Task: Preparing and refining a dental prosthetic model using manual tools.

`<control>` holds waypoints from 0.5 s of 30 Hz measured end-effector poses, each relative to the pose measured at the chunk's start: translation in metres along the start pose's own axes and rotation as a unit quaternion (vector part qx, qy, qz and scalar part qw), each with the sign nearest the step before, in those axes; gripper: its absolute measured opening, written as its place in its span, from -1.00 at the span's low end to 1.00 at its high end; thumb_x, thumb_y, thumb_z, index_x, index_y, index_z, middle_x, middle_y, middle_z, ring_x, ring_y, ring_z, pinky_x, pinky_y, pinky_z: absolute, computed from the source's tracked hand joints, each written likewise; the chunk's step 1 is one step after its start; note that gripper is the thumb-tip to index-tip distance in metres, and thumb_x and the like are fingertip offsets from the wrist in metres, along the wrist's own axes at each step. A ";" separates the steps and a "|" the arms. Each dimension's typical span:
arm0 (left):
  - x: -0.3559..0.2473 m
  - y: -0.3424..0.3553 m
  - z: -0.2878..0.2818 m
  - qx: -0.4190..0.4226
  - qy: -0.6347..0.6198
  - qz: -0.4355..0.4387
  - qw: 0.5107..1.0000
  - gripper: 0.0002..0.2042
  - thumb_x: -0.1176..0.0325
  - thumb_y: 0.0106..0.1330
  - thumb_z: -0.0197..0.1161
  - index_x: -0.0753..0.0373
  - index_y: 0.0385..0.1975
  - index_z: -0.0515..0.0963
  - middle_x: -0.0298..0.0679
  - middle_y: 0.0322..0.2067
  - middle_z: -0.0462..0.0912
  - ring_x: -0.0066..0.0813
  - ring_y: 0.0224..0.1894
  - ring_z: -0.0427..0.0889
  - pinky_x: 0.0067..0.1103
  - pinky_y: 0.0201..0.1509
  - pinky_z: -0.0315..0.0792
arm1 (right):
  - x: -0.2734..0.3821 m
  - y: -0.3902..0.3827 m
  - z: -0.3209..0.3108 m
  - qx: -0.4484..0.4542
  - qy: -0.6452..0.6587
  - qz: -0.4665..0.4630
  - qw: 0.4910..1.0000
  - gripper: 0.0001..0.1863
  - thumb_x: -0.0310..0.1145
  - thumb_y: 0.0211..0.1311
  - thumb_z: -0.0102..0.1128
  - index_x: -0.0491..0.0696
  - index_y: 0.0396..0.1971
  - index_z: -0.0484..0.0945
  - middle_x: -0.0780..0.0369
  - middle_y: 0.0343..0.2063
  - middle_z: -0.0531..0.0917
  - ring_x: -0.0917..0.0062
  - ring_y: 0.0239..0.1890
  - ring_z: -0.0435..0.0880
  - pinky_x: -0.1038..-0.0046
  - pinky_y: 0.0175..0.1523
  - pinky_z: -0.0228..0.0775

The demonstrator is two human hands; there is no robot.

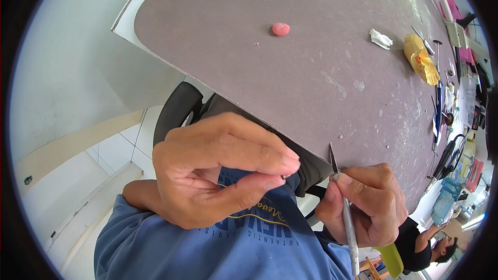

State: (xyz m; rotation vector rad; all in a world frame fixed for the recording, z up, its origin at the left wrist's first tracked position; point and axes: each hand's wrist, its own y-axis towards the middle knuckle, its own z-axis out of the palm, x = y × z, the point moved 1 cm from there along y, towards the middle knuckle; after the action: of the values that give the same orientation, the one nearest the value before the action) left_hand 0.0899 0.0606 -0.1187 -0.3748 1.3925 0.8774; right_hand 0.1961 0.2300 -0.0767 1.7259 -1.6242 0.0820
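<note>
My right hand [365,202] grips a slim grey-handled scalpel [348,223] between thumb and fingers. Its pointed blade reaches up and away over the near edge of the table. To the left, my left hand [223,168] pinches a tiny dark object [284,177] between thumb and fingertips; it is too small and too covered to name. The two hands are apart, and the blade does not touch the pinched object. A smooth pink lump [280,29] lies farther off on the brownish table [233,46].
On the right of the table are crumpled white paper [381,39], a crumpled yellow wrapper [421,59] and several slender tools. A black-handled tool [448,158] and a blue basket [447,197] sit beyond. Another person [428,249] is at the lower right.
</note>
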 end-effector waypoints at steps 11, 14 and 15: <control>0.001 0.002 0.011 -0.046 -0.067 -0.068 0.994 -0.86 0.72 0.18 0.22 0.48 -0.27 0.53 0.08 -0.32 0.63 -0.37 -0.33 0.69 -0.53 -0.19 0.63 | 0.000 -0.008 -0.003 -0.035 0.107 0.025 0.993 -0.78 -0.46 0.13 0.30 -0.15 -0.31 0.44 0.17 -0.58 0.58 0.63 -0.57 0.48 0.65 -0.49 0.26; 0.000 0.001 0.012 -0.048 -0.063 -0.074 0.994 -0.85 0.73 0.18 0.22 0.48 -0.27 0.51 0.09 -0.32 0.64 -0.35 -0.29 0.70 -0.51 -0.15 0.63 | 0.004 -0.009 -0.004 -0.016 0.119 0.023 0.993 -0.75 -0.42 0.15 0.29 -0.12 -0.25 0.41 0.17 -0.54 0.57 0.61 -0.52 0.49 0.63 -0.43 0.26; -0.001 0.001 0.012 -0.048 -0.062 -0.081 0.994 -0.84 0.74 0.17 0.23 0.48 -0.26 0.49 0.10 -0.32 0.64 -0.33 -0.27 0.71 -0.51 -0.14 0.63 | 0.004 -0.009 -0.002 -0.015 0.121 0.020 0.992 -0.75 -0.42 0.15 0.29 -0.12 -0.25 0.41 0.17 -0.54 0.57 0.61 -0.52 0.49 0.63 -0.43 0.26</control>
State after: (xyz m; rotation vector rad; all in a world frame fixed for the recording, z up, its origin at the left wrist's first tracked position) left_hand 0.0977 0.0697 -0.1154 -0.4914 1.1910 0.8217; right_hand 0.2059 0.2276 -0.0775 1.5940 -1.4735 0.2736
